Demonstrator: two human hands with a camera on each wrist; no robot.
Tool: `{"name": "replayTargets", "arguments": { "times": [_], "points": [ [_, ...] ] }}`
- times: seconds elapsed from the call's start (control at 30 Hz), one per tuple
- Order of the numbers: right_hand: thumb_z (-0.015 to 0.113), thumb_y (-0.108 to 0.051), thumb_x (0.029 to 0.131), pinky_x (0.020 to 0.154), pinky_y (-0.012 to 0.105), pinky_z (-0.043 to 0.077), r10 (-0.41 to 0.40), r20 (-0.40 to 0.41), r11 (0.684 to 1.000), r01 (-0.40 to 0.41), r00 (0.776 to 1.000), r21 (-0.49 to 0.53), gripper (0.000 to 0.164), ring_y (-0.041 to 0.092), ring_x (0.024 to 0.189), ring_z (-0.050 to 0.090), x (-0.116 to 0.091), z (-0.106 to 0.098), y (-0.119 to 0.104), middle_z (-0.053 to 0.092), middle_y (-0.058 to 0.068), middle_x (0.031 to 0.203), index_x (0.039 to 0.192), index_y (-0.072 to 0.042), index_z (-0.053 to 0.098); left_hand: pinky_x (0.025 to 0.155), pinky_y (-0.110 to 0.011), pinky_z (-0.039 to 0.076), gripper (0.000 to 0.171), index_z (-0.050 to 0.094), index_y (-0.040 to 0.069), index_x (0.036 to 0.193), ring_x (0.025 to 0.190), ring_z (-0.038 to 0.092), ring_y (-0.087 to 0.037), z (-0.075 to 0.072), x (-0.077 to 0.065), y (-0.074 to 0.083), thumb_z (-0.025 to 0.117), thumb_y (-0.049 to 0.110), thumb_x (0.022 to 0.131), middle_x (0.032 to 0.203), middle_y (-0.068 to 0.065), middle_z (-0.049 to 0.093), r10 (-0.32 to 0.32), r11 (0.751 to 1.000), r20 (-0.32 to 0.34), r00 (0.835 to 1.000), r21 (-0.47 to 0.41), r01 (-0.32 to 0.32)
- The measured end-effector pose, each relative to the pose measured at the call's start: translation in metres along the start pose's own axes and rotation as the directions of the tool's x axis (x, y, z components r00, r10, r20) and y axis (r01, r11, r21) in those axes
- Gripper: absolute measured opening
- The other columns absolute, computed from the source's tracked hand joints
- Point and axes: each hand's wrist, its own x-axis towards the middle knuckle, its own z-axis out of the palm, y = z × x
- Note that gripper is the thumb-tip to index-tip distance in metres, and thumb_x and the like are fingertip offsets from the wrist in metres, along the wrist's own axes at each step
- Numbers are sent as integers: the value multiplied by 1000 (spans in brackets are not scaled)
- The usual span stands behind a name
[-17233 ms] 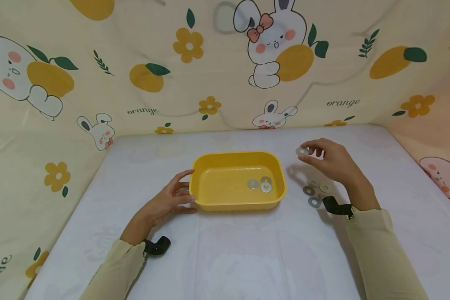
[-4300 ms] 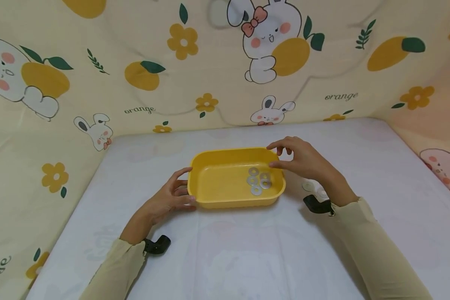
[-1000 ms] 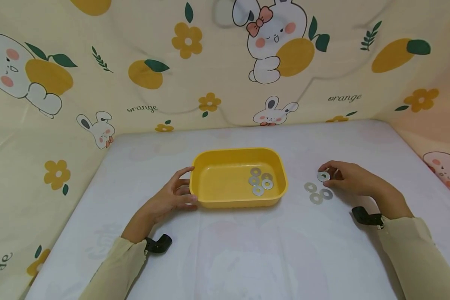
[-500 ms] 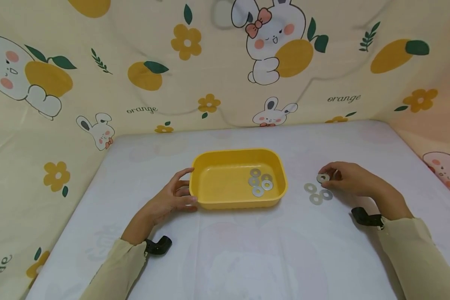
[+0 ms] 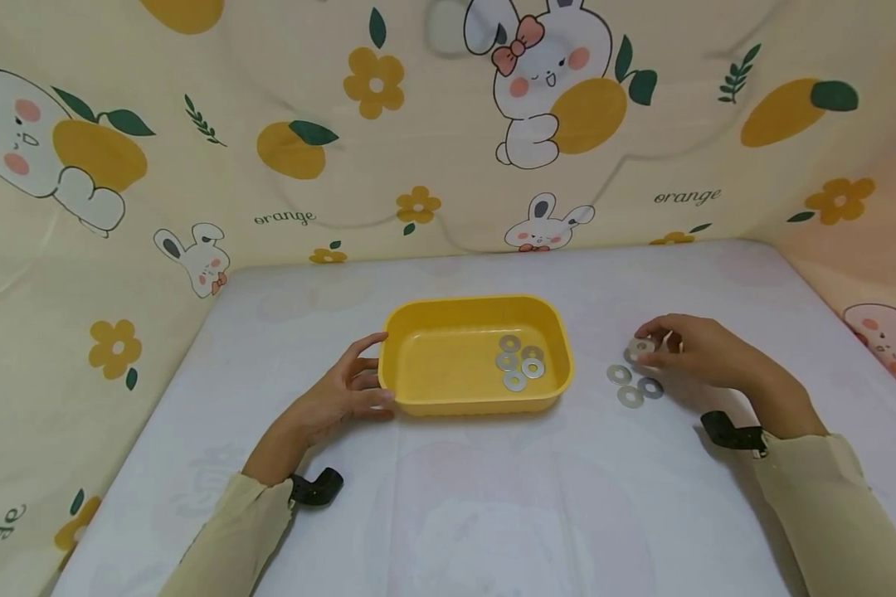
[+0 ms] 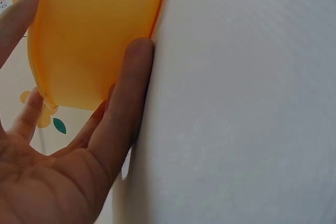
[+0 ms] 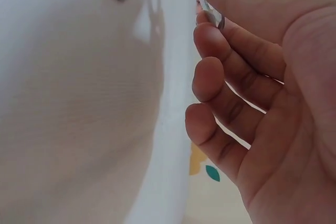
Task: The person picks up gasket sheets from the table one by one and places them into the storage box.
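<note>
In the head view, a yellow plastic tray [image 5: 433, 409] stands on the table with several flat metal washers [image 5: 514, 381] lying in its right half. At its left end my left hand [image 5: 336, 402] rests spread fingers against the rim and outer wall; the left wrist view shows those fingers nearly straight along the tray wall [image 6: 89, 40]. My right hand [image 5: 705, 352] pinches a metal washer [image 5: 641, 347] between thumb and fingertips, above the table right of the tray. A second edge shows under that washer; whether it is another washer I cannot tell. Three loose washers [image 5: 630, 396] lie just below it.
White cloth [image 5: 478, 497] covers the table. A patterned fabric backdrop [image 5: 373, 166] rises behind and along both sides. Black wrist cameras [image 5: 730, 431] sit at both cuffs.
Since the oldest frame, more washers lie in the tray and fewer on the table. In the last half second my right hand has lifted slightly with its washer; my left hand has stayed put.
</note>
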Motion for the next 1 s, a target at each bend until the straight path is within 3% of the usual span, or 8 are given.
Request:
{"name": "replayTargets", "arguments": {
  "times": [0.37, 0.6, 1.0],
  "points": [
    [73, -37, 90, 63, 24, 48, 1, -8, 1000, -1, 1000, 10, 47, 23, 94, 52, -2, -5, -7, 61, 8, 106, 127, -9, 63, 94, -48, 58, 91, 16, 34, 156, 119, 59, -29, -1, -2, 0, 74, 11, 89, 153, -18, 30, 13, 1000, 42, 999, 8, -14],
    [73, -36, 90, 61, 23, 45, -16, -27, 1000, 16, 1000, 5, 47, 22, 91, 51, -2, -5, -7, 61, 7, 105, 127, -9, 63, 94, -50, 58, 79, 18, 39, 154, 117, 60, -27, 0, 0, 3, 61, 9, 95, 154, -16, 30, -33, 999, 18, 999, -11, 33],
    [72, -38, 90, 59, 23, 44, -27, -56, 999, 28, 998, 20, 48, 22, 89, 49, -5, -8, -10, 59, 7, 103, 127, -9, 62, 95, -51, 57, 71, 18, 35, 155, 117, 59, -26, -1, -1, 3, 53, 10, 99, 155, -17, 29, -27, 998, 36, 999, -58, 29]
  ]
}}
